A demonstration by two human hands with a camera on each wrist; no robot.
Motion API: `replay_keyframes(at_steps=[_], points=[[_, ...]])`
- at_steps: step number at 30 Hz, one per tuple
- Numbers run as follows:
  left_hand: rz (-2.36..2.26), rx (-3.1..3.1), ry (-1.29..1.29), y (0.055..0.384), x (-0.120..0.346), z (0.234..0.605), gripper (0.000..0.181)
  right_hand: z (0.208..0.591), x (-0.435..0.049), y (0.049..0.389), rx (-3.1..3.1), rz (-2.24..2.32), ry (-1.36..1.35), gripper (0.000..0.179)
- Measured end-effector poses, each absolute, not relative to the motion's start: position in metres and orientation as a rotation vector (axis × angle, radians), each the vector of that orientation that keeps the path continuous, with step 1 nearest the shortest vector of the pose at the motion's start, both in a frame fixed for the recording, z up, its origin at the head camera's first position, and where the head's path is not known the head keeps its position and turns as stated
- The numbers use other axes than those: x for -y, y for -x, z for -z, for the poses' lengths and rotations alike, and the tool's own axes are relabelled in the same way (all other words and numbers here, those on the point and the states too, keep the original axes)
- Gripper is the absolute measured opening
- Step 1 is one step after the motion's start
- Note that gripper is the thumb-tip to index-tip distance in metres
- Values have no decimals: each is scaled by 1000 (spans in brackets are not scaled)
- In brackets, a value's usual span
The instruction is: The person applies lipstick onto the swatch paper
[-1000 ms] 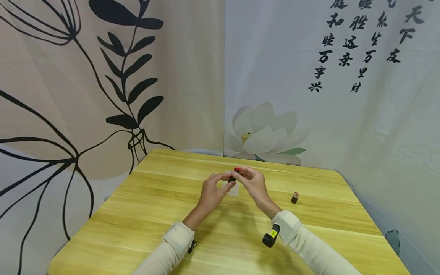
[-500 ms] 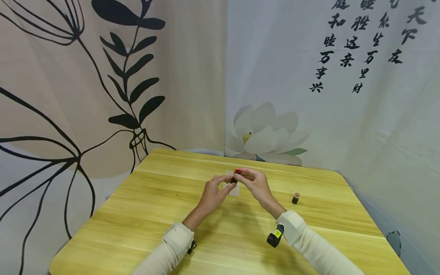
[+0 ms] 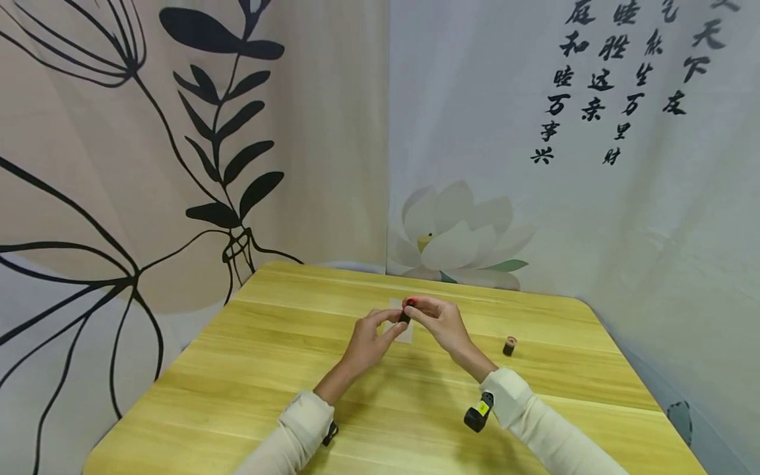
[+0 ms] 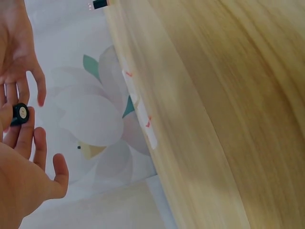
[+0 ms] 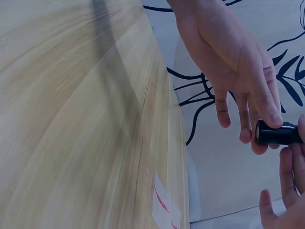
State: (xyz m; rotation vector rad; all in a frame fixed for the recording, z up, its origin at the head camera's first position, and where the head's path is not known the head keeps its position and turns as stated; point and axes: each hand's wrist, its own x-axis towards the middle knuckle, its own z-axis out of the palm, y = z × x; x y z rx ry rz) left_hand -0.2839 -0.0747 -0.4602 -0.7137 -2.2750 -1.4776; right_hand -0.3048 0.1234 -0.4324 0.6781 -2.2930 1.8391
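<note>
Both hands meet over the back middle of the table at a small black tube, probably a lipstick (image 3: pixel 405 317), with red showing near its upper end. My left hand (image 3: pixel 365 340) pinches its lower part between thumb and fingers. From the other side, my right hand (image 3: pixel 444 328) pinches the upper end, its fingertips partly covering the red. In the left wrist view the tube (image 4: pixel 21 114) shows a round pale label on its end. The right wrist view shows the black tube (image 5: pixel 276 133) lying sideways between the two hands' fingertips.
Behind the hands lies white paper (image 3: pixel 404 334) with red strokes visible in the wrist views. A short dark cylinder with a pinkish top (image 3: pixel 509 346) stands to the right on the wooden table (image 3: pixel 249 376). Printed curtains (image 3: pixel 332 165) hang close behind.
The hands keep hold of the tube in nearly the same place. My right wrist has swung slightly outward to the right. The head view has shifted a little.
</note>
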Motion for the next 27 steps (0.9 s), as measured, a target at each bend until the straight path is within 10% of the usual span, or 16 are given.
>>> replay_keyframes(at_steps=[27], points=[[1495,2309,791,284,75,462,30,431,-133,300,2354,-1789,-830,36]])
